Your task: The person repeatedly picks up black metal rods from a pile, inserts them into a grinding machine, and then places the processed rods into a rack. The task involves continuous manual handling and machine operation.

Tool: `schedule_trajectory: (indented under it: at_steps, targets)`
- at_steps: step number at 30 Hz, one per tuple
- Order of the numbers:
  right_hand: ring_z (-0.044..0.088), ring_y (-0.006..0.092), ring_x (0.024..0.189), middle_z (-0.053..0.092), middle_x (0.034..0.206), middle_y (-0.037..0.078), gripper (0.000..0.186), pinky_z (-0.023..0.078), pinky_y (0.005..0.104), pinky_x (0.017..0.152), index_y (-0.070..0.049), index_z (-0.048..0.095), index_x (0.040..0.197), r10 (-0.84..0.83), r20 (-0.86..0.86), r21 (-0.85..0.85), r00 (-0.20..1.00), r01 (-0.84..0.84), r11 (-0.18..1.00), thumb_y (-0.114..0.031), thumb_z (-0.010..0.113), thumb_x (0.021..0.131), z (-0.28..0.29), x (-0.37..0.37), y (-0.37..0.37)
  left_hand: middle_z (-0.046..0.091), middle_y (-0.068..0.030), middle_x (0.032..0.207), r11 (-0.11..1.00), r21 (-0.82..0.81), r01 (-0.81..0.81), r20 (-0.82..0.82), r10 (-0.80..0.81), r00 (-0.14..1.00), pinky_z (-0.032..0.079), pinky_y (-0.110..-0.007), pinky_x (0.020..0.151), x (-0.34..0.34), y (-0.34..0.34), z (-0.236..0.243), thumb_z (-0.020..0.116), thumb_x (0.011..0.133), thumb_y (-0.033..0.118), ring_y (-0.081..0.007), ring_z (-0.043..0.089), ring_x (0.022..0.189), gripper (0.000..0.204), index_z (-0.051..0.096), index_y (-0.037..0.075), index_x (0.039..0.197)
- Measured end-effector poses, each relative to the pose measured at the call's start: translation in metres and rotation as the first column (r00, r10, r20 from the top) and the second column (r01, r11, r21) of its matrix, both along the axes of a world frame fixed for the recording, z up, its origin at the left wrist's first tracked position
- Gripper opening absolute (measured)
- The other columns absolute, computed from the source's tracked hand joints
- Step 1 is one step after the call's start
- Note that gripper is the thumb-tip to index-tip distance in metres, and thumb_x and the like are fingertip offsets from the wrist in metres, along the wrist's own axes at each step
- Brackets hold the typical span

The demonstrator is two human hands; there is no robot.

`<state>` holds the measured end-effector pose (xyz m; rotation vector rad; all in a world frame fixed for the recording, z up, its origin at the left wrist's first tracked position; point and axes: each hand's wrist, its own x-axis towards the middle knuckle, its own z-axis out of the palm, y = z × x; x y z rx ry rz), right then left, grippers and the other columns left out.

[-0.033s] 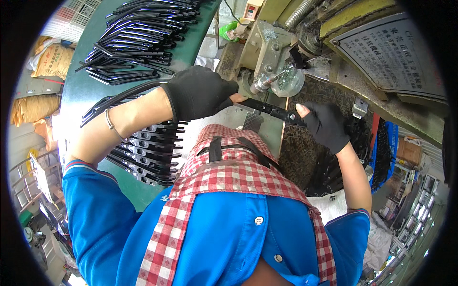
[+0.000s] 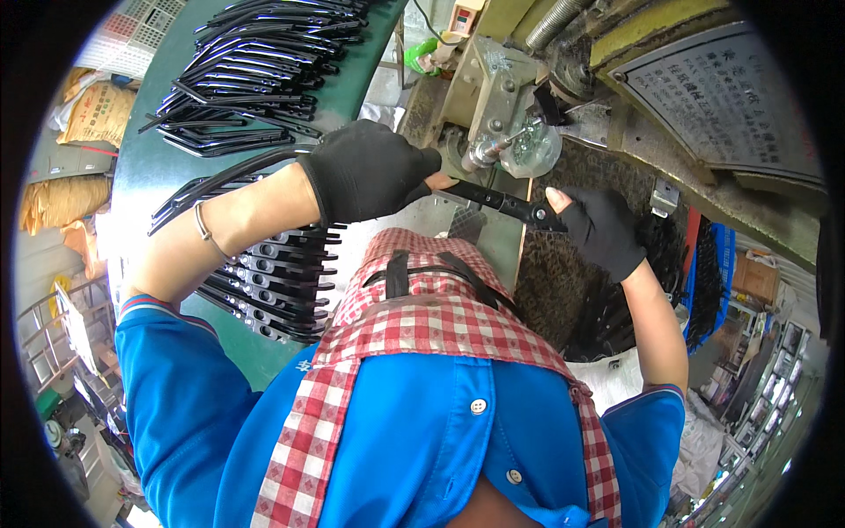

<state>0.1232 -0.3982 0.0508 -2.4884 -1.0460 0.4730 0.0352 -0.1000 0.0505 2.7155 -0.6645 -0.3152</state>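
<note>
Between my two hands stretches a black metal bar point(image 2: 499, 201) with small holes and a joint near its right end. My left hand point(image 2: 374, 172), in a black fingerless glove, is closed around the bar's left part. At the right end, my right hand point(image 2: 606, 231), gloved the same way, grips it with the bare thumb on top. The bar lies just in front of a machine's metal spindle point(image 2: 480, 157) and a clear plastic cup point(image 2: 533, 150) holding small bits.
On the green table point(image 2: 158, 97) at left lie a pile of bent black bars point(image 2: 255, 70) and a row of black parts with round holes point(image 2: 264, 280). The machine's yellow-green body point(image 2: 669, 44) with a metal plate overhangs the right. A blue crate point(image 2: 720, 273) stands far right.
My right hand has shifted very slightly at the bar's end. Otherwise the hands and the bar stay in nearly the same place.
</note>
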Motion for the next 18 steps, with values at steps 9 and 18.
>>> schedule_trajectory:
  at_steps: [9,18]
  targets:
    - [0.054,0.0352,0.049,0.05,0.053,0.016,0.036,0.037,0.0425,0.046,-0.011,0.066,0.072,0.049,0.293,0.014,0.955,-0.056,0.998,-0.041,0.058,0.09,0.004,-0.007,0.012,0.06,-0.0193,0.063,0.996,-0.074,-0.046,-0.142,0.036,0.989,0.046,-0.05,0.062,0.001,0.002,-0.013,0.045,0.096,0.038,-0.0409,0.061,0.065,0.035,0.06,0.006,0.091]
    - [0.06,0.0323,0.067,0.062,0.072,0.015,0.029,0.045,0.0388,0.061,-0.006,0.066,0.085,-0.068,0.184,0.107,0.981,0.049,0.993,-0.033,0.059,0.091,0.007,0.02,0.015,0.057,-0.0182,0.059,0.99,-0.117,-0.074,-0.037,0.07,0.997,0.047,-0.045,0.058,0.031,0.001,-0.014,0.039,0.099,0.039,-0.0389,0.059,0.061,0.04,0.059,0.006,0.089]
